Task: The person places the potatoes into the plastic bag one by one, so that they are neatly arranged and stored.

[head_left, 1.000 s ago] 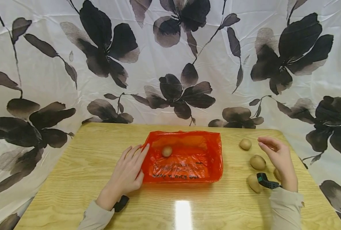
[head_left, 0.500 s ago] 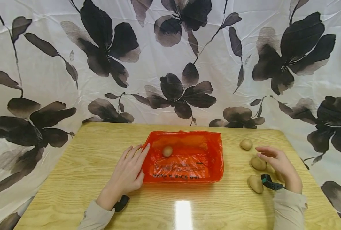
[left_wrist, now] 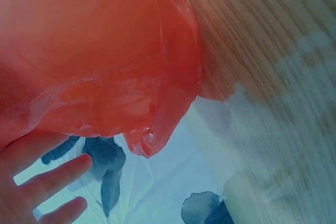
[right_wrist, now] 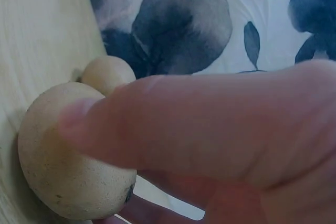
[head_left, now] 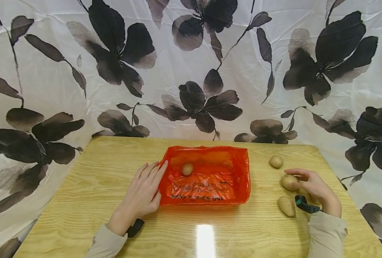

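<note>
On the table, my right hand (head_left: 316,188) grips a potato (head_left: 288,182), its thumb over the near side and fingers round the far side. The right wrist view shows the thumb (right_wrist: 121,124) lying across this potato (right_wrist: 68,177). My left hand (head_left: 144,190) rests with extended fingers against the left side of a red plastic bag (head_left: 242,193), which stands with its mouth wide. Inside the bag sits one potato (head_left: 187,169). In the left wrist view, the fingers (left_wrist: 58,179) spread beside the bag's red film (left_wrist: 105,51).
Behind the gripped potato lies a smaller potato (head_left: 276,161); nearer the front is an oblong potato (head_left: 286,206). The wooden table (head_left: 113,154) ends at a floral cloth (head_left: 165,68) at the back. Black wrist devices are on both wrists.
My right hand has come down and towards the front, from beside the rear potato to the middle one, and closed round it. My left hand and the bag stay put.
</note>
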Demonstrator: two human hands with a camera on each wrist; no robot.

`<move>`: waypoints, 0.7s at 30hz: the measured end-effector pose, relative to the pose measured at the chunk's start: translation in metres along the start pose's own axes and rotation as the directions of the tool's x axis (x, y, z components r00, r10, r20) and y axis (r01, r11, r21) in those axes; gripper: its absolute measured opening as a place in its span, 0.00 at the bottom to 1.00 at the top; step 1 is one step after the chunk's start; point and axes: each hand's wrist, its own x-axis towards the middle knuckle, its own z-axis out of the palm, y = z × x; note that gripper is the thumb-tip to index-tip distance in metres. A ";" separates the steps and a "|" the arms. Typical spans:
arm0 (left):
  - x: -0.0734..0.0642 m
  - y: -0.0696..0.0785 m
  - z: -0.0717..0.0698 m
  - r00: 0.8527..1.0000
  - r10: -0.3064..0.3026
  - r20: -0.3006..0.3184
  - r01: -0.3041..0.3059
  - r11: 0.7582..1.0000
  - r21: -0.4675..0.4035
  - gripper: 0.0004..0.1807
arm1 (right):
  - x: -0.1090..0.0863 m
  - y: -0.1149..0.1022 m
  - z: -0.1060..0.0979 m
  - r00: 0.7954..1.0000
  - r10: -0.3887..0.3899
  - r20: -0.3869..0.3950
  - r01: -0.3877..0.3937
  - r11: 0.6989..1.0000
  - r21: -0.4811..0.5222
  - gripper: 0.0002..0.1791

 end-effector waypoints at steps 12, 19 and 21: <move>-0.001 0.000 -0.001 1.000 0.005 -0.004 -0.005 1.000 0.003 0.41 | 0.001 0.007 -0.001 0.997 -0.054 0.053 0.051 0.997 0.053 0.28; 0.000 -0.001 -0.002 1.000 0.011 -0.010 -0.011 1.000 0.004 0.40 | 0.002 0.010 -0.001 0.995 -0.076 0.065 0.068 0.990 0.120 0.32; 0.000 -0.001 -0.002 1.000 0.010 -0.011 -0.010 1.000 0.004 0.40 | 0.002 0.011 0.000 0.994 -0.087 0.063 0.079 0.989 0.123 0.33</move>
